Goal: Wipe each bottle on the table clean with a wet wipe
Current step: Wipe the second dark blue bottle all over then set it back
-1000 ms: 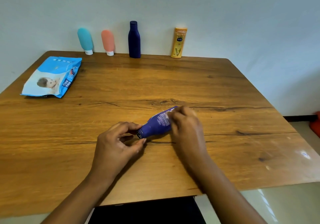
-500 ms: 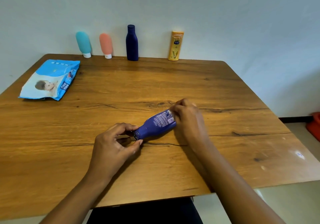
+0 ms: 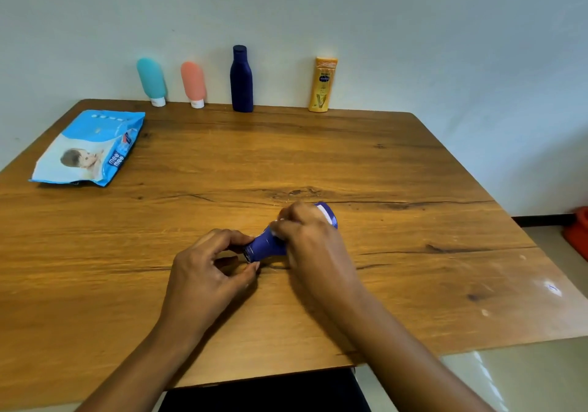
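Five bottles [image 3: 266, 243], one wipes pack [image 3: 90, 149]

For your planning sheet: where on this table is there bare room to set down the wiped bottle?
Bare: the table's right half, and the middle between the wipes pack and the hands. Crowded: the back edge, with four bottles in a row.

A red object [image 3: 577, 231] sits on the floor [image 3: 525, 376] beside the wall [image 3: 445, 29].

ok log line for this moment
step: wiping blue bottle | left hand: holds cap end | right hand: rubs body with wipe | four bottles at wall
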Available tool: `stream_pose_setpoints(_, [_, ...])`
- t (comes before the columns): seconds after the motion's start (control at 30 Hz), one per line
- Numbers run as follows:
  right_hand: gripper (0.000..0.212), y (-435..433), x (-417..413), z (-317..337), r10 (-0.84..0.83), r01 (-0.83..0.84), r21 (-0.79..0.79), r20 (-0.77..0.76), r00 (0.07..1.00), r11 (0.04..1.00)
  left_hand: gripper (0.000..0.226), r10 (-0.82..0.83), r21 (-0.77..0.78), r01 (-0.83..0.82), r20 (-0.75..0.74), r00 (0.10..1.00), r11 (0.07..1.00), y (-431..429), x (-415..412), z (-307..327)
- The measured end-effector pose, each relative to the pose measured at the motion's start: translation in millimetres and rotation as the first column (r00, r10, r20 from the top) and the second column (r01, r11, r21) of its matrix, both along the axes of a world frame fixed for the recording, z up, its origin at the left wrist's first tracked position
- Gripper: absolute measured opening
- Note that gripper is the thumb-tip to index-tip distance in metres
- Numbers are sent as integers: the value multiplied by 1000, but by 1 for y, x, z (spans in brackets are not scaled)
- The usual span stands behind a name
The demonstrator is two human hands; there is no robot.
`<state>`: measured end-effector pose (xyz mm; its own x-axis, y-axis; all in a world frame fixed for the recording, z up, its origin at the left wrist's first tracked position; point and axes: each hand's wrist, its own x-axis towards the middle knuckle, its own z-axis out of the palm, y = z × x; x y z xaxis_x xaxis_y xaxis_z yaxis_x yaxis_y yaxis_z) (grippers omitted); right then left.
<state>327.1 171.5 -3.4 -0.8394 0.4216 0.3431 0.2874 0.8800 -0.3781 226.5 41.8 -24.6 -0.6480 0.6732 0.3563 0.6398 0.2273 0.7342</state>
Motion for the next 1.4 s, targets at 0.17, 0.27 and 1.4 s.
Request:
stream_pose_setpoints(0.17, [23, 43, 1, -9, -189, 190, 27, -10, 982, 981, 42, -13, 6, 13, -10, 1000, 1000, 0, -1, -1])
stream_pose_setpoints(0.27, [19, 67, 2, -10, -293, 294, -8, 42, 955, 956, 39, 7, 25, -8, 45, 999, 1000, 1, -2, -3])
stream_pose_setpoints(1.4, [23, -46, 22, -1, -34, 23, -67, -175, 984, 998, 43, 21, 43, -26, 121, 992, 999, -15, 10, 5])
